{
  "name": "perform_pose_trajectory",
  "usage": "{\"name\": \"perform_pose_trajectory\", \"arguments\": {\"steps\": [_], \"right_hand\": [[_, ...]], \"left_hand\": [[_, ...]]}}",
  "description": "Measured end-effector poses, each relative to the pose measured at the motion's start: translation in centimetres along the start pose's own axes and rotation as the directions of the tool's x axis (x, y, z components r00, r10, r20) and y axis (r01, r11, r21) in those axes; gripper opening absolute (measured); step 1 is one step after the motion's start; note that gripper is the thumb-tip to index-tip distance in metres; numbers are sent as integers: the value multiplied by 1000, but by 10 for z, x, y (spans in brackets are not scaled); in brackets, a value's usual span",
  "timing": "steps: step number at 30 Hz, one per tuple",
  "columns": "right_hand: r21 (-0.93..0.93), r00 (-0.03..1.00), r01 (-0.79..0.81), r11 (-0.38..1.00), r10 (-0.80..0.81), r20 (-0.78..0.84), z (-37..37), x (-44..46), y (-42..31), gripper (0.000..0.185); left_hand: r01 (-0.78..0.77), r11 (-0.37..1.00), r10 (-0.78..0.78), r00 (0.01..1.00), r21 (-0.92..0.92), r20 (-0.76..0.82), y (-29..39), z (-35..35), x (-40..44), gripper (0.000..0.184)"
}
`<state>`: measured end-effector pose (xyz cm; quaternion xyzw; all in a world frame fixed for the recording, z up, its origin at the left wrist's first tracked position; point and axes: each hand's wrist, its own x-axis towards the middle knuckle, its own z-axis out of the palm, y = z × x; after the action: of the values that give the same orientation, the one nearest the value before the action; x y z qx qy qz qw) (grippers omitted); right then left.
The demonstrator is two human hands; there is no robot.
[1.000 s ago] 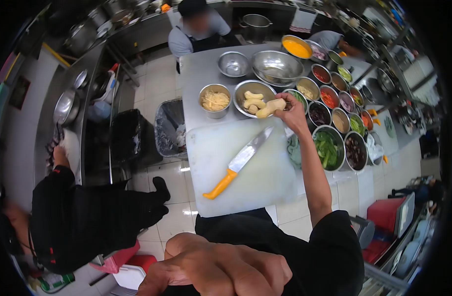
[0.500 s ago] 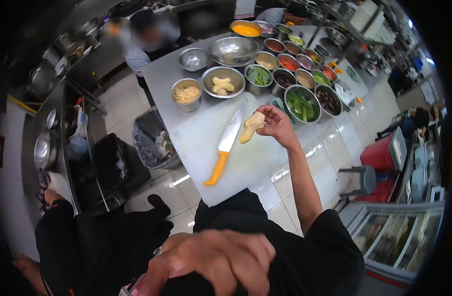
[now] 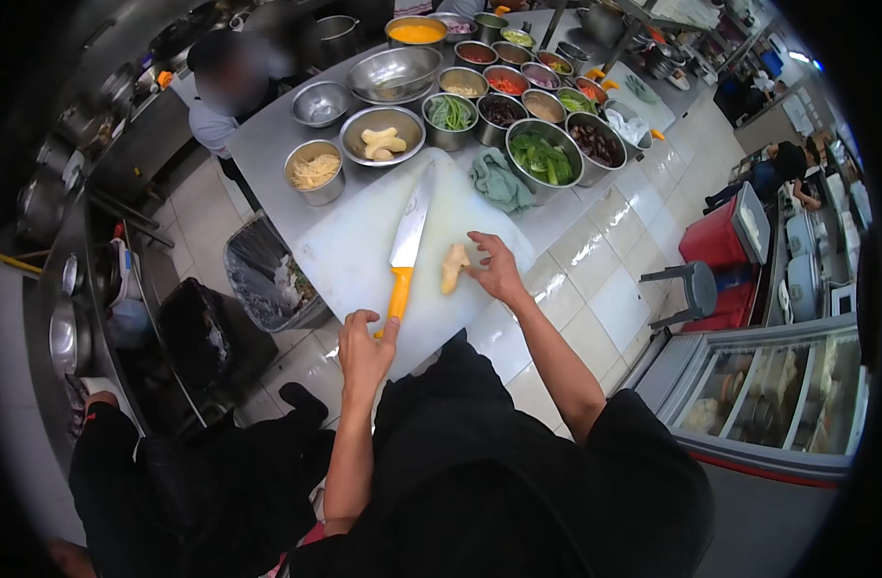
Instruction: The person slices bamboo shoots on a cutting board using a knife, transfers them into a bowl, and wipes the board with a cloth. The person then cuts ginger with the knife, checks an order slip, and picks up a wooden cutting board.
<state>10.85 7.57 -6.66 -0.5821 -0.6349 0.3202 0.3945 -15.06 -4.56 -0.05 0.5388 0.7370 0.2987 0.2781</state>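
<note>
On the white cutting board [image 3: 335, 241] lies a large knife [image 3: 412, 226] with a yellow handle, its blade pointing away from me. My left hand [image 3: 367, 349] is at the end of that handle, thumb and fingers apart around it and not closed. To the right of the knife, a piece of peeled ginger [image 3: 452, 268] rests on the board. My right hand [image 3: 497, 270] is beside the ginger with fingers spread, the thumb close to its edge; whether they touch I cannot tell. More ginger pieces [image 3: 381, 144] sit in a steel bowl [image 3: 353, 144] beyond the board.
A green cloth [image 3: 501, 180] lies at the board's far right edge. Steel pots of cut vegetables, including leafy greens [image 3: 542, 159] and pale shreds [image 3: 315, 171], crowd the table. A lined bin [image 3: 267, 275] stands at left. Another person [image 3: 219, 106] is across the table.
The ginger has gone from my right hand onto the board. My left hand has dropped from close to the camera to the knife handle. The view has shifted slightly.
</note>
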Motion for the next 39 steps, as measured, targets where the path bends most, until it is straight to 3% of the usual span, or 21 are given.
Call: {"name": "perform_pose_trajectory", "arguments": {"steps": [2, 5, 8, 14, 16, 19, 23, 27, 30, 34, 37, 39], "right_hand": [[74, 968, -248, 966, 245, 50, -6, -1, 6, 40], [-105, 925, -354, 929, 364, 107, -16, -5, -9, 33], [-16, 995, -47, 999, 45, -89, -7, -12, -4, 29], [5, 998, -2, 1000, 2, 58, -5, 20, -10, 25], [-82, 981, 158, 984, -147, 125, 0, 44, 1, 25], [-109, 918, 323, 940, -284, 278, 11, 81, -2, 22], [-56, 743, 511, 857, -409, 530, 37, 115, 5, 14], [17, 695, 508, 861, -422, 583, 42, 125, 11, 3], [-180, 722, 612, 770, -451, 524, 29, 124, 16, 4], [-364, 845, 502, 785, -354, 401, -10, 102, 12, 9], [-465, 888, 330, 822, -104, 447, -53, 73, 10, 9], [-545, 849, 149, 825, 176, 498, -69, 66, -11, 15]], "left_hand": [[-34, 998, 35, 999, 59, -12, -5, 12, 5, 43], [-32, 994, 29, 999, 107, 26, 0, 26, 17, 48], [5, 988, -12, 999, 153, 42, 12, 41, 26, 50], [132, 951, -159, 984, 278, 77, 17, 62, 46, 44], [227, 936, -259, 962, 268, 87, 21, 55, 49, 40], [326, 926, -330, 944, 192, -12, 7, 47, 42, 31], [419, 905, -422, 907, 70, 20, 2, 28, 8, 28], [470, 882, -470, 881, -23, -56, -1, 21, -35, 31], [473, 880, -453, 861, 37, -231, 17, 18, -56, 33], [427, 893, -323, 829, 142, -457, 16, 25, -74, 30], [364, 912, -227, 834, 192, -504, 11, 31, -72, 27], [337, 918, -192, 838, 208, -511, 9, 35, -66, 27]]}}
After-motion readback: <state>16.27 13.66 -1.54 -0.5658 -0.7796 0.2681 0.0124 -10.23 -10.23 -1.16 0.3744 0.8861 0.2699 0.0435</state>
